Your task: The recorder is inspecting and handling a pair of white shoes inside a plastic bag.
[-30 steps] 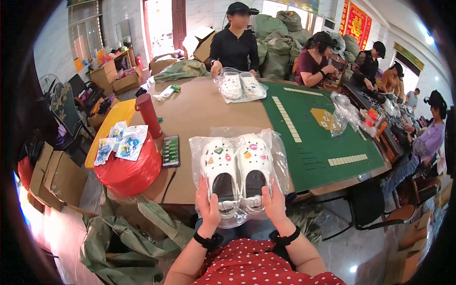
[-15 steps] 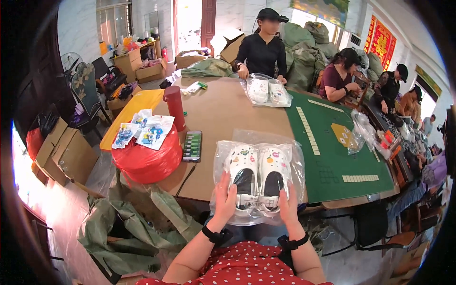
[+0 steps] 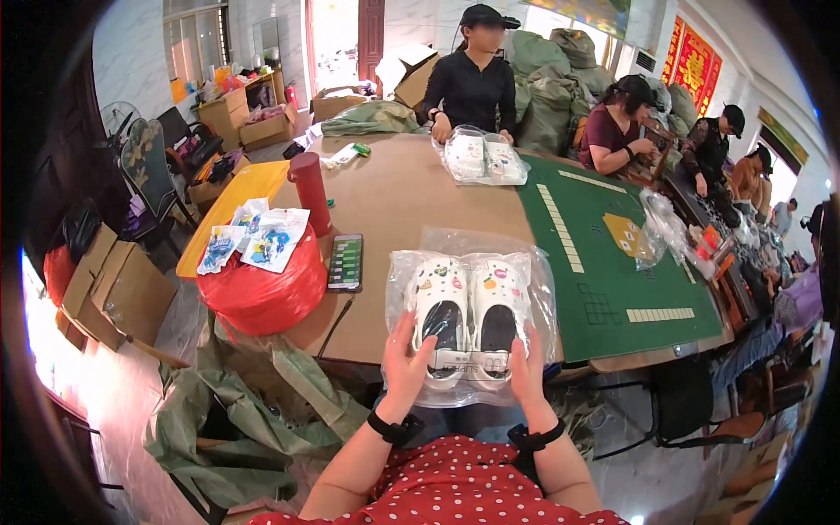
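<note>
A pair of white clogs (image 3: 443,282) with small coloured charms lies side by side in a clear plastic bag (image 3: 544,302) at the table's near edge. Their dark insides face up, and a printed band of the bag crosses the heels. My left hand (image 3: 408,360) grips the bag at the left clog's heel, its thumb on top. On the opposite side my right hand (image 3: 527,366) holds the bag against the right clog, fingers pointing forward. The undersides of both hands' grip are hidden.
Left of the bag are a phone (image 3: 346,262), a red wrapped roll (image 3: 262,293) with small packets (image 3: 276,241) on it, and a red flask (image 3: 311,192). A green mat (image 3: 604,289) covers the right side. Across the table, a person (image 3: 477,87) stands by another bagged pair (image 3: 481,157).
The whole view has shifted slightly, so the table and room sit a little further left. Both hands keep their hold on the bagged clogs.
</note>
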`<state>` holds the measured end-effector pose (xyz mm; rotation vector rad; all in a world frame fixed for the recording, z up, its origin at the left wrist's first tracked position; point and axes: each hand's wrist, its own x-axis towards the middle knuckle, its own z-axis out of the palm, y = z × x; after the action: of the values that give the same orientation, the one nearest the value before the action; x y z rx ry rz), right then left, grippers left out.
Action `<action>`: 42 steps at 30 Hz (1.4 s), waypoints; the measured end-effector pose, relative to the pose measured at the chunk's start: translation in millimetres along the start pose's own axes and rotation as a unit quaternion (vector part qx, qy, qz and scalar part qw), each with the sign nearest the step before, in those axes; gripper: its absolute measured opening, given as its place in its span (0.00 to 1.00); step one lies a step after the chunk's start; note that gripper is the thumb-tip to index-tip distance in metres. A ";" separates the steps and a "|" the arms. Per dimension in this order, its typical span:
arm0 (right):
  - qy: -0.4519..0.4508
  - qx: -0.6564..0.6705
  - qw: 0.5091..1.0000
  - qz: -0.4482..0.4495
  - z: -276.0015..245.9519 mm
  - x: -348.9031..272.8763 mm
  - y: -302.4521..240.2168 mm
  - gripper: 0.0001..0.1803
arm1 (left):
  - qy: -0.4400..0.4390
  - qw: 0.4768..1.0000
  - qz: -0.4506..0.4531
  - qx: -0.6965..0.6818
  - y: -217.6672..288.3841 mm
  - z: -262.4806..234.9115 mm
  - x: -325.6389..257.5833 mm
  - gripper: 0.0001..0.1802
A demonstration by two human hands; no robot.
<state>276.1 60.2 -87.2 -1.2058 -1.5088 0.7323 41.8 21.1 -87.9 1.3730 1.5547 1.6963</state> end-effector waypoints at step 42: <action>0.045 -0.049 0.997 -0.039 1.5 -3.6 -10.6 0.31 | 0.052 0.990 0.110 0.068 25.6 -0.1 3.8 0.06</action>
<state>271.2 53.7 -79.4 -1.2301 -1.5217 0.5502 47.4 17.7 -62.9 1.6001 1.6536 1.8465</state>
